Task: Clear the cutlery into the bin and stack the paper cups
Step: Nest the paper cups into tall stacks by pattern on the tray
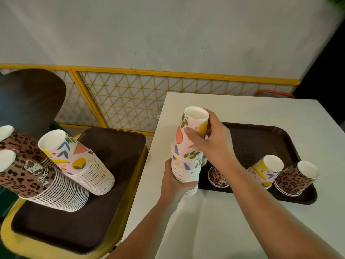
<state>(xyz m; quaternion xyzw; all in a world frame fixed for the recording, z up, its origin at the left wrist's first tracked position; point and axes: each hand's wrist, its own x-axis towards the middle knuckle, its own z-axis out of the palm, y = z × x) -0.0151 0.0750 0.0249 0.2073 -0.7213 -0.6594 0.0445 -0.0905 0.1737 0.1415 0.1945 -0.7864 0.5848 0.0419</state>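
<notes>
My left hand [175,181] has its grip wrapped round the bottom of the fruit-print cup stack [186,165], held over the tabletop [205,221] just left of the brown tray [261,139]. My right hand [211,144] pinches the top cup [194,126], which sits upside down and slightly tilted on the stack. To seat it well, I should square it with the cups below and press straight down while my left hand steadies the base. Three loose cups wait on the tray: a leopard-print cup [217,177] partly behind my right wrist, a fruit-print cup [267,170] and another leopard-print cup [296,177]. Far left of the tray, tall finished stacks [74,165] stand on a second tray [93,212]. I see no cutlery or bin; the leftmost stacks are cut off.
</notes>
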